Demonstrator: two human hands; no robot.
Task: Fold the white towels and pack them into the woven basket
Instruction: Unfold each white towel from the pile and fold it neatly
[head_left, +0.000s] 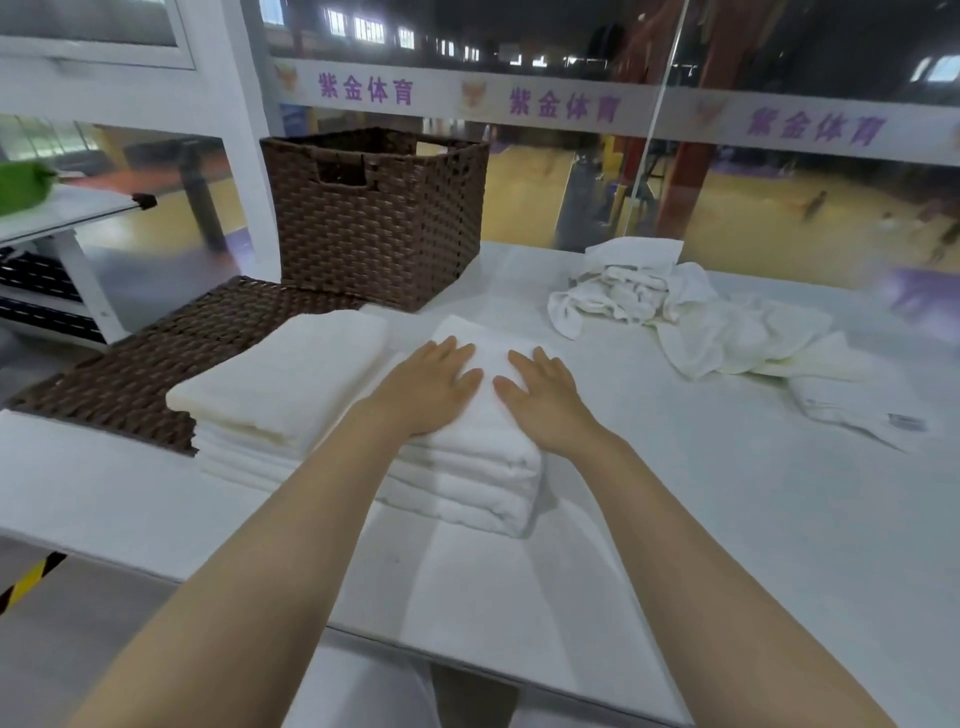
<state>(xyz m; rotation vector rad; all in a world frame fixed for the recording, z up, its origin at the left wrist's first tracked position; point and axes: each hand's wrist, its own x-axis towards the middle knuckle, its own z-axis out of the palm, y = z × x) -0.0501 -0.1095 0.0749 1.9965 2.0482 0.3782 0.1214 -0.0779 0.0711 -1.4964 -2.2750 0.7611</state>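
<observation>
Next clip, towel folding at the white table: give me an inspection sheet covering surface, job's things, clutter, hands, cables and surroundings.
Surface: white table, bare at the near right.
Job's things: folded white towel stack under both hands; second folded white towel stack to its left, partly on a flat brown woven lid; crumpled unfolded white towels far right; upright brown woven basket at the back; its inside is not visible.
Clutter: nothing seen.
Hands: left hand and right hand press flat on the stack.
Cables: nothing seen.
Surroundings: glass partition with purple lettering; white shelf unit at left.
</observation>
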